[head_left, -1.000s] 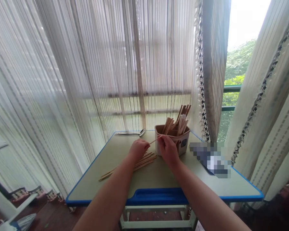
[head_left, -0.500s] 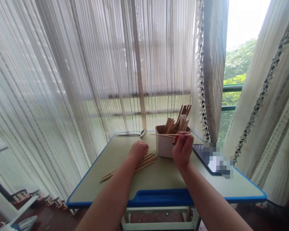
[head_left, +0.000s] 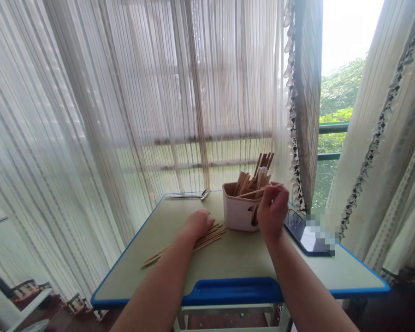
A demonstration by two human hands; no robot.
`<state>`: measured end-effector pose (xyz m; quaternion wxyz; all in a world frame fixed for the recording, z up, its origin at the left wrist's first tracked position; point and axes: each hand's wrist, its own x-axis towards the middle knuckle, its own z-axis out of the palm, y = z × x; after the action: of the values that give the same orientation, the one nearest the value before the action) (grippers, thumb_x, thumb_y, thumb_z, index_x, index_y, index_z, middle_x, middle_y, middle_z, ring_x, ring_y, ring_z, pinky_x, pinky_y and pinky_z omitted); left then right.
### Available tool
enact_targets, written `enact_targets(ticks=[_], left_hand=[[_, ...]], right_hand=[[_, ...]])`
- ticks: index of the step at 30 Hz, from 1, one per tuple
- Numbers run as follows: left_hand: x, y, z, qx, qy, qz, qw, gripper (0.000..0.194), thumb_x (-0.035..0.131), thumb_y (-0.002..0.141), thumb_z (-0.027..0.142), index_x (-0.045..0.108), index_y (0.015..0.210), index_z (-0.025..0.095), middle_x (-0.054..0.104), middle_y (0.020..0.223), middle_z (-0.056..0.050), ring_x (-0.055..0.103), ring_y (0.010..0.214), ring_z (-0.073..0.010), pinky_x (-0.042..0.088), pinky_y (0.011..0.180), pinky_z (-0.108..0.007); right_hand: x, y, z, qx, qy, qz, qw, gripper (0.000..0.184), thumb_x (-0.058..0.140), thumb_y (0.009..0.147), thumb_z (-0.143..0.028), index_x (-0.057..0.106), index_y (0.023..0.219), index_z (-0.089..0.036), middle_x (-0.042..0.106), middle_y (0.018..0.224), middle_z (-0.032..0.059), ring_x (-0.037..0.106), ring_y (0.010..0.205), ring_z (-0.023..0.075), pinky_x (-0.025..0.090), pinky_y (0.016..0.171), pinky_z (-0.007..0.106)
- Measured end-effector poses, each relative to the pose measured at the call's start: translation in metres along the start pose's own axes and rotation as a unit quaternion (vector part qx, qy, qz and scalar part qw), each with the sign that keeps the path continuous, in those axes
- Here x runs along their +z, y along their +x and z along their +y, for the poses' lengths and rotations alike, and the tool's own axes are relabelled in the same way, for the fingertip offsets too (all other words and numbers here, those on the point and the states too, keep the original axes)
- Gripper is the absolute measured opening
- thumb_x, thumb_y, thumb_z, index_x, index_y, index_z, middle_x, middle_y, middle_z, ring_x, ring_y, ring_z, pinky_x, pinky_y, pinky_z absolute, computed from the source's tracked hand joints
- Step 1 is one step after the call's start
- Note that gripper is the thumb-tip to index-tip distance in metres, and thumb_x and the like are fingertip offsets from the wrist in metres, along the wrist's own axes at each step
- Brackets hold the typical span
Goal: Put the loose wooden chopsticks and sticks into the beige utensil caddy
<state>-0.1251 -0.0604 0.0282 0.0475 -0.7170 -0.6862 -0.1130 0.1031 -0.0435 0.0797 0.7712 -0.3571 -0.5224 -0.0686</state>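
Note:
My right hand (head_left: 272, 210) is raised beside a pinkish-white holder (head_left: 238, 214) and pinches one wooden chopstick (head_left: 254, 191) that lies across the holder's top. Several more chopsticks (head_left: 259, 173) stand upright in the holder. My left hand (head_left: 198, 223) rests on a loose pile of chopsticks (head_left: 180, 246) lying on the small table (head_left: 228, 256); its fingers are curled down over them.
A metal spoon (head_left: 188, 195) lies at the table's far edge. A dark phone (head_left: 304, 233) lies flat at the right of the holder. The table has a blue rim with a blue tray slot (head_left: 233, 289) at the front. Sheer curtains hang close behind.
My right hand has lifted a chopstick from beside the left hand and carried it right and up, to over the holder. The left hand has stayed on the pile.

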Motion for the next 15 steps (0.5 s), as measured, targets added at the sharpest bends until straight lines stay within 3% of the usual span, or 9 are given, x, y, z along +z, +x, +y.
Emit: enact_targets(ticks=[3, 5, 9, 15], left_hand=[[-0.001, -0.001, 0.0, -0.003, -0.006, -0.003, 1.0, 0.046, 0.042, 0.086, 0.046, 0.055, 0.119, 0.018, 0.061, 0.119, -0.012, 0.057, 0.109, -0.0246, 0.044, 0.09, -0.033], [-0.001, -0.001, 0.0, -0.014, -0.017, -0.007, 1.0, 0.051, 0.044, 0.085, 0.046, 0.048, 0.127, 0.017, 0.06, 0.12, -0.013, 0.058, 0.108, -0.0242, 0.044, 0.089, -0.032], [0.0, -0.002, 0.0, -0.031, -0.031, -0.011, 0.999, 0.06, 0.046, 0.084, 0.047, 0.036, 0.135, 0.016, 0.06, 0.119, -0.015, 0.058, 0.108, -0.0247, 0.044, 0.085, -0.03], [0.001, -0.002, 0.0, -0.027, -0.032, -0.005, 0.999, 0.061, 0.047, 0.084, 0.048, 0.035, 0.135, 0.016, 0.061, 0.118, -0.015, 0.059, 0.107, -0.0243, 0.044, 0.085, -0.031]], right_hand=[[0.007, -0.006, 0.005, -0.009, 0.022, -0.067, 0.998, 0.041, 0.046, 0.09, -0.033, 0.039, 0.125, -0.016, 0.063, 0.089, 0.0076, 0.061, 0.077, 0.0169, 0.05, 0.07, 0.032], [0.01, -0.008, 0.008, -0.024, 0.009, -0.082, 0.996, 0.047, 0.047, 0.089, -0.033, 0.035, 0.132, -0.017, 0.064, 0.087, 0.0065, 0.06, 0.077, 0.017, 0.05, 0.073, 0.033], [0.012, -0.008, 0.01, -0.088, -0.028, -0.109, 0.99, 0.046, 0.048, 0.089, -0.03, 0.041, 0.132, -0.02, 0.064, 0.091, 0.0073, 0.057, 0.084, 0.0197, 0.047, 0.081, 0.037], [0.013, -0.01, 0.003, -0.151, -0.139, -0.136, 0.969, 0.04, 0.052, 0.085, -0.032, 0.054, 0.125, -0.028, 0.056, 0.118, 0.0097, 0.046, 0.11, 0.0265, 0.033, 0.096, 0.048]])
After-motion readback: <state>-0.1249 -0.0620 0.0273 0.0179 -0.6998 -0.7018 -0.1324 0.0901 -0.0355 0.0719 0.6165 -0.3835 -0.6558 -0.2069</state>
